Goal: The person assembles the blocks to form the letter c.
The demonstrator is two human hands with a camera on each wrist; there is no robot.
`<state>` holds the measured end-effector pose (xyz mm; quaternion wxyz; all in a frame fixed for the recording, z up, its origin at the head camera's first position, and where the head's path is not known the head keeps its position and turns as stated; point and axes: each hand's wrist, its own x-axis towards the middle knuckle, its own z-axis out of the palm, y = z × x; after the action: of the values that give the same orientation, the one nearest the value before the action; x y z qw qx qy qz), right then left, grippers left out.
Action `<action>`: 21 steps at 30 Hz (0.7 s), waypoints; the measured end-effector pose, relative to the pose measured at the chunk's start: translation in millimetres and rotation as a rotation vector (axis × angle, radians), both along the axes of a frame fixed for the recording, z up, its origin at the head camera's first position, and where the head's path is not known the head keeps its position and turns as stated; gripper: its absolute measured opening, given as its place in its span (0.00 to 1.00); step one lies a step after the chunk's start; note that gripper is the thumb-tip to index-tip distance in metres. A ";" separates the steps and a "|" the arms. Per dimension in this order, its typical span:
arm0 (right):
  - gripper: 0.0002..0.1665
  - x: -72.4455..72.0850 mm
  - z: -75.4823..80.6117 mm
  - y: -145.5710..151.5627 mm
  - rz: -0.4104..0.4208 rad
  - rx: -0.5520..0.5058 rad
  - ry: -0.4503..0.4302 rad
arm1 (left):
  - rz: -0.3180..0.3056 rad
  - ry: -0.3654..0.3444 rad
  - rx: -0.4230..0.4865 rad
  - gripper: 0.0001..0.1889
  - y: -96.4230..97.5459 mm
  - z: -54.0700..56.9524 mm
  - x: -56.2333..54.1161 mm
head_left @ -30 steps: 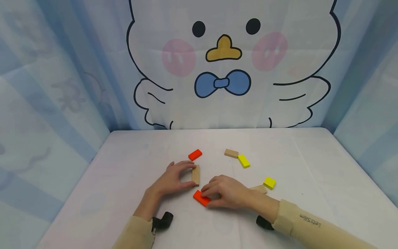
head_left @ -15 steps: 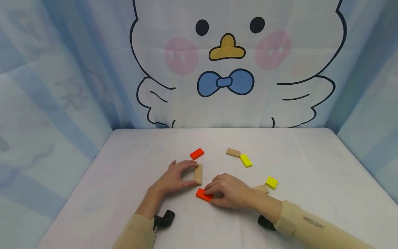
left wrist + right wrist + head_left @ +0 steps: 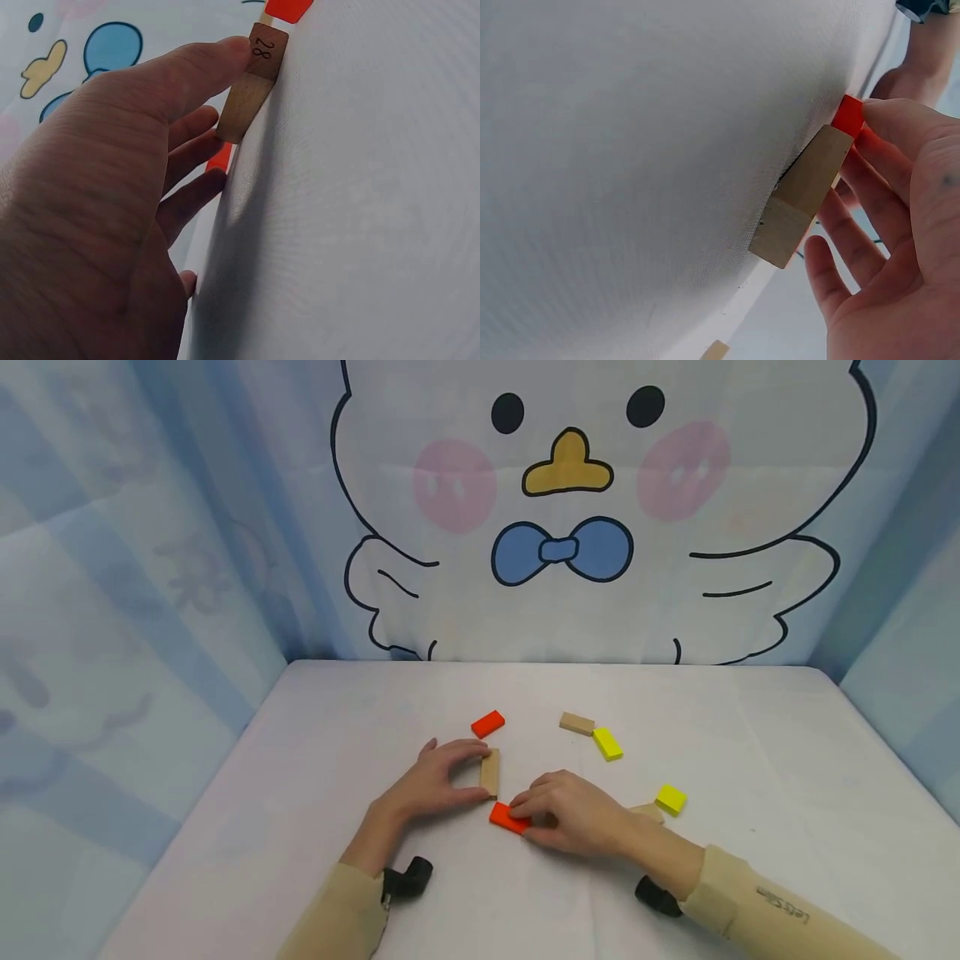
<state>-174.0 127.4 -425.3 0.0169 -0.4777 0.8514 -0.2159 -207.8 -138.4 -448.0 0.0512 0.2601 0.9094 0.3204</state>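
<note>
My left hand (image 3: 438, 781) holds a plain wooden block (image 3: 490, 774) by its two ends, thumb at the near end and fingertips at the far end. In the left wrist view the near end of that wooden block (image 3: 268, 51) bears the number 28. With thumb and fingers my right hand (image 3: 577, 814) pinches a red block (image 3: 510, 818) lying flat on the table. The red block's far left corner is very close to the wooden block's near end; contact cannot be told. Fingers cover the red block's right part. In the right wrist view the red block (image 3: 847, 114) shows under the thumb.
Farther back lie another red block (image 3: 488, 723), a wooden block (image 3: 577, 723) and a yellow block (image 3: 607, 743). Beside the right wrist are a second yellow block (image 3: 671, 799) and a partly hidden wooden block (image 3: 648, 812). A white cloth covers the table (image 3: 337, 710); printed curtains (image 3: 562, 610) stand behind.
The red block in my right hand has turned slightly and come closer to the wooden block's near end. My left hand keeps its hold. The head view has shifted a little.
</note>
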 end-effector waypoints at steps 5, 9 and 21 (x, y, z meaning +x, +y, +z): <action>0.16 -1.0 -0.7 1.2 -0.007 0.000 0.003 | -0.003 -0.004 -0.003 0.31 0.2 -0.6 -2.2; 0.16 -2.4 -0.2 1.7 -0.009 0.000 0.011 | -0.001 0.003 -0.003 0.30 -0.5 -1.0 -3.6; 0.18 -3.5 -0.8 1.2 -0.012 0.011 -0.006 | -0.006 0.002 -0.001 0.31 -1.9 -0.9 -4.0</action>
<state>-177.5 128.6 -426.0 0.0207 -0.4716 0.8554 -0.2130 -211.8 -140.2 -448.9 0.0514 0.2632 0.9089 0.3194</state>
